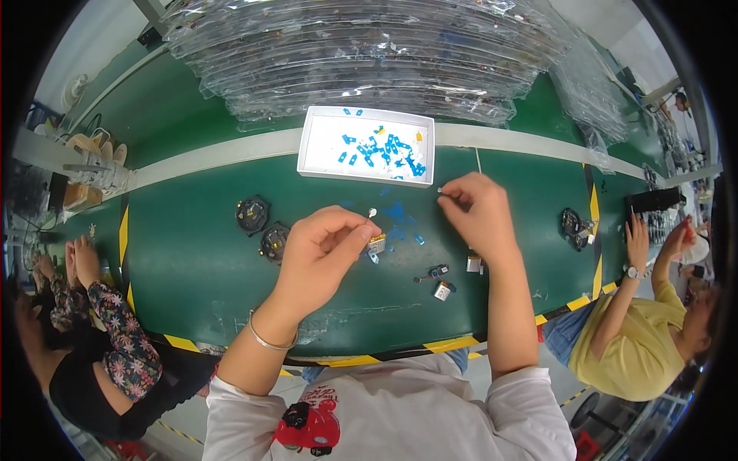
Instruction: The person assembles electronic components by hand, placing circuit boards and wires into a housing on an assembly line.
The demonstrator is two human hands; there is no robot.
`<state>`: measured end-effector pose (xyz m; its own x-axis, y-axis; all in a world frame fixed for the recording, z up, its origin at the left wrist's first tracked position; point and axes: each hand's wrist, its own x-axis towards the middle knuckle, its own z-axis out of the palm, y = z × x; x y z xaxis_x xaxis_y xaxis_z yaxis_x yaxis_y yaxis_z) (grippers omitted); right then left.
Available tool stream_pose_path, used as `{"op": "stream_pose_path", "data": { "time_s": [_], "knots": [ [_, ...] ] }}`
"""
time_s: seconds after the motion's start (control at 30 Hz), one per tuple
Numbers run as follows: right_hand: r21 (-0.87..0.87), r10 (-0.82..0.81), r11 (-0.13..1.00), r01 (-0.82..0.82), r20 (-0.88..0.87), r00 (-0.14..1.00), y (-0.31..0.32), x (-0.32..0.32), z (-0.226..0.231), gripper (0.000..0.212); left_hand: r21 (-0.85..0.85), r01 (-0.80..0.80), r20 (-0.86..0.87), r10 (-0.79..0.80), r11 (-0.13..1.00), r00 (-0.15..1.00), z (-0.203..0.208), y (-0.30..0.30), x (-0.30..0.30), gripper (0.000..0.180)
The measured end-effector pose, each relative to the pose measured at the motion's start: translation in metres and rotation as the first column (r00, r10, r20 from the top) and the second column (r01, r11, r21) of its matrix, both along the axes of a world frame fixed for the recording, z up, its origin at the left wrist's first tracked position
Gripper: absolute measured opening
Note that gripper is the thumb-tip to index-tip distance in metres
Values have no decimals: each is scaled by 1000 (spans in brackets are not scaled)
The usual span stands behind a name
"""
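Observation:
My left hand (327, 246) is closed in a pinch, its thumb and forefinger on a small silver battery (377, 245) with a yellowish top edge. A small round white part (373, 212) on a thin dark stem stands up beside these fingertips. To the right, my right hand (483, 211) pinches a tiny pale piece (440, 190) too small to name. Below the left fingertips a small blue-and-white tab (373, 258) shows. Blue pieces (397, 217) lie scattered on the green table between my hands.
A white box (315, 163) of blue tabs stands beyond my hands. Black round housings (252, 214) lie left, another black housing (573, 223) right. Silver batteries (441, 291) and a small wired part (435, 272) lie near my right forearm. Stacked clear plastic trays (361, 61) fill the back. Co-workers sit either side.

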<state>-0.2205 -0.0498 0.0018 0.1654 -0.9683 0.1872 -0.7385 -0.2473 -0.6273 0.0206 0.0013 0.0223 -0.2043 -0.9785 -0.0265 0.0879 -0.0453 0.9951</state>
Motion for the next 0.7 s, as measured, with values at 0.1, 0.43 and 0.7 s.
{"op": "stream_pose_path", "data": {
  "time_s": [0.1, 0.43, 0.7],
  "knots": [
    [-57, -15, 998, 13, -33, 999, 2, 7, -4, 12, 23, -5, 10, 5, 1000, 1000, 2, 0, 0, 9],
    [-120, -43, 992, 30, -110, 993, -8, 9, -10, 6, 2, 33, 64, -33, 999, 997, 1, 1, -3, 9],
    [-224, -56, 972, 72, 75, 996, -14, 10, -14, 8, 9, 15, 46, -15, 1000, 999, 1, 4, -3, 10]
  ]
}}
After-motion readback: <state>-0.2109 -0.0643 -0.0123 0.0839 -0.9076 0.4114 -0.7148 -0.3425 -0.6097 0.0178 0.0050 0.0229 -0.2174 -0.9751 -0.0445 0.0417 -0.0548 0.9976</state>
